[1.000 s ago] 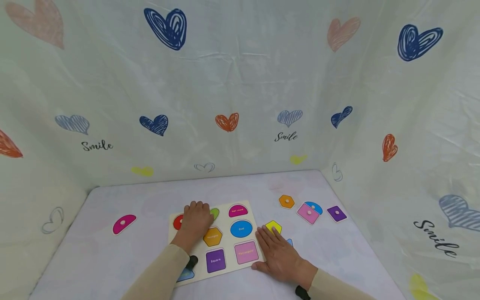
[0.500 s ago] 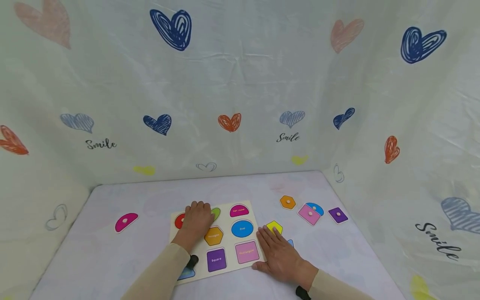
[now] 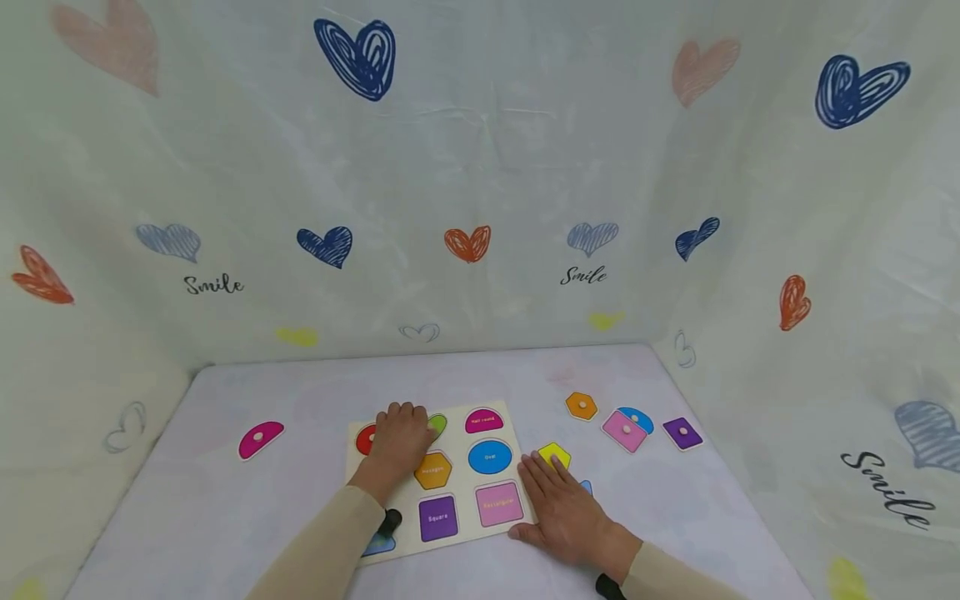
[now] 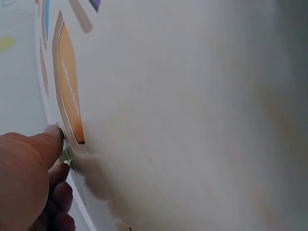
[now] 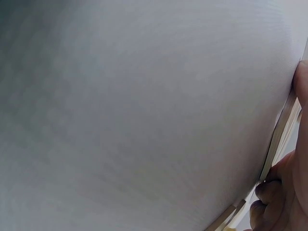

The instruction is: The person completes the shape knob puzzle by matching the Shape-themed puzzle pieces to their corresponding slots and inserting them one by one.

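A cream shape puzzle board (image 3: pixel 457 431) lies on the table, showing printed recesses such as a purple square, blue oval and orange hexagon. My left hand (image 3: pixel 401 442) is over its upper left part and covers much of a green piece (image 3: pixel 438 424). In the left wrist view, thumb and fingers (image 4: pixel 50 139) pinch close to a small green part at the board. My right hand (image 3: pixel 566 510) rests with extended fingers along the board's right edge, its thumb at the lower corner. A yellow piece (image 3: pixel 555 454) lies by the right fingertips; a light-blue piece (image 3: pixel 587 486) is mostly hidden behind that hand.
A magenta half-round piece (image 3: pixel 261 440) lies far left. To the right are an orange hexagon piece (image 3: pixel 581 406), a pink rectangle piece (image 3: pixel 625 430) overlapping a blue piece (image 3: pixel 640 417), and a purple square piece (image 3: pixel 683 433). A heart-printed cloth (image 3: pixel 510 167) stands behind the table.
The whole head view shifts slightly to the right. Both hands, the board and the loose pieces keep their places relative to one another.
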A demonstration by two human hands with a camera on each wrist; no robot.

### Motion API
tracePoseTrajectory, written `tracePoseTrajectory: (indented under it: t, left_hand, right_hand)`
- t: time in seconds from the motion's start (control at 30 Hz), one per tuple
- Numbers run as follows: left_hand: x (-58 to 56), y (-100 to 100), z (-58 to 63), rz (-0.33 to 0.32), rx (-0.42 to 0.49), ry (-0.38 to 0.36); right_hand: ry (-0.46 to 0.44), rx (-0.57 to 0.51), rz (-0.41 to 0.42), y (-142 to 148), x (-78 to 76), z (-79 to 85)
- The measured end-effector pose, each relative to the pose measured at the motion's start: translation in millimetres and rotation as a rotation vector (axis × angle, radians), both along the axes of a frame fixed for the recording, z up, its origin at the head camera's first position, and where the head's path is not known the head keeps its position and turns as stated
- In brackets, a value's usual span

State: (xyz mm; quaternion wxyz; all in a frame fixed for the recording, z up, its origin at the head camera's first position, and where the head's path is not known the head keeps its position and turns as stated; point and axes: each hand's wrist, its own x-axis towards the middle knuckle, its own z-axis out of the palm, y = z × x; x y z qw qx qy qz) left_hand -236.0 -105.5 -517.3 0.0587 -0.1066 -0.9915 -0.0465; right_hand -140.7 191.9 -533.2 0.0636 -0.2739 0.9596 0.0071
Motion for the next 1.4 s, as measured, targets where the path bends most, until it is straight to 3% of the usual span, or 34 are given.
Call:
tracePoseTrajectory:
  t: [0.27,0.57,0.67,0.93,1.13,1.4]
  left_hand:
    - [4.2,-1.7,2.6,0.003,-0.033,0.013]
    - [9.6,-21.5,11.6,-0.062,-0.062,0.173]
    - [11.1,-33.1,17.8,-0.047,-0.059,0.197]
    - [14.5,-87.3,32.1,0.057,-0.039,0.202]
    - [27.3,-140.4,42.7,0.158,0.000,0.207]
    - [46.5,-205.6,35.7,0.183,0.120,0.316]
  right_hand:
    - [-0.012,0.002,-0.001,-0.9,-0.2,-3.1]
    - [-0.008,-0.001,-0.004,-1.9,1.2,-4.2]
    - [-0.006,-0.016,-0.003,-1.6,2.6,-4.6]
    - [-0.012,-0.018,-0.004,-0.1,1.1,-2.3]
    - [-0.025,-0.027,-0.008,-0.8,2.0,0.4]
    - [-0.019,-0.008,-0.007,-0.6,2.1,2.1]
